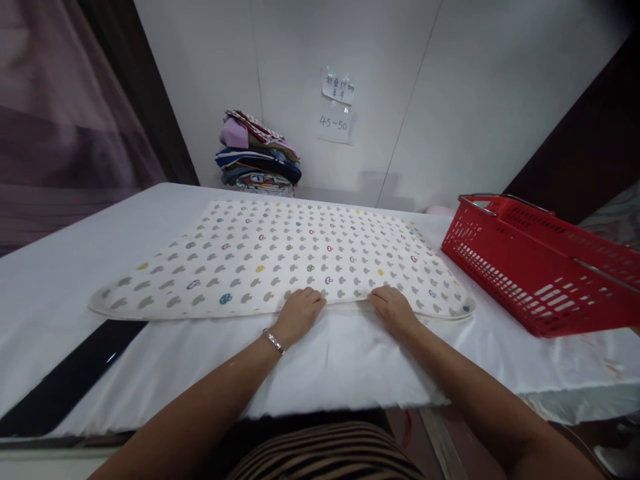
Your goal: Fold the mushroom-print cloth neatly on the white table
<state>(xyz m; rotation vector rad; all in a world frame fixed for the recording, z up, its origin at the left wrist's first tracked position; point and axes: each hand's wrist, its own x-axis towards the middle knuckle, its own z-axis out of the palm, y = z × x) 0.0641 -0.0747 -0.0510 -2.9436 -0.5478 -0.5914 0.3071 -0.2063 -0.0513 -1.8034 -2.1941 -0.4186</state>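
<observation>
A white cloth printed with small grey and coloured mushroom shapes (280,260) lies spread over the white-covered table, its corners rounded. Its near edge shows more than one layer. My left hand (300,310), with a silver bracelet on the wrist, grips that edge near the middle, fingers curled over it. A short way to the right, my right hand (393,307) pinches the same edge between thumb and fingers. The undersides of both hands are partly hidden.
A red plastic basket (530,267) with metal handles stands on the table (320,367) at the right. Folded fabrics (260,157) are piled against the back wall, left of two paper notes (337,107). A black strip (70,373) lies at the front left.
</observation>
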